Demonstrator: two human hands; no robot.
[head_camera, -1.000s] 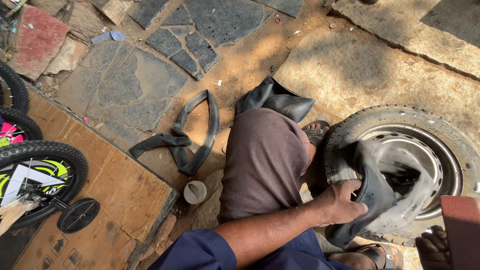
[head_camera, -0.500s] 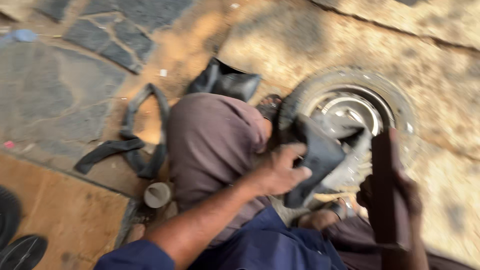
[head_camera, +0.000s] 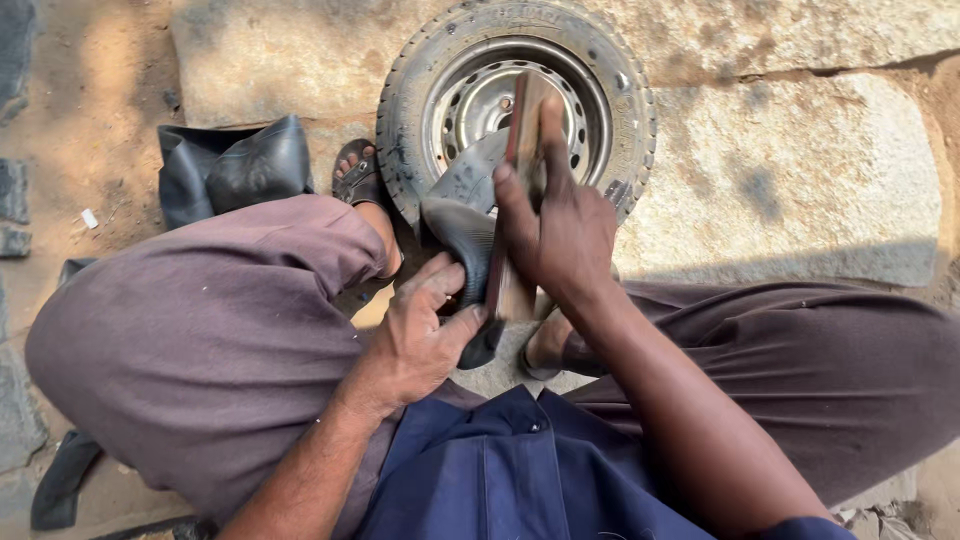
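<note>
While our left hand pinches a fold of the black inner tube, our right hand closes around a flat brown block pressed against it. We judge the rubber soft, limp and light, best gripped at the fold. It lies over the near edge of the small wheel on the stone slab. Since half a second ago, the block has come onto the tube, and another tube remains left.

- Outdoor roadside tyre-repair spot, not an indoor shop.
- Bare dirt and rough stone slabs for a floor, in sunlight.
- Small wheel lying flat on the ground.
- Loose black inner tubes lying around.
- Person squats in sandals.
</note>
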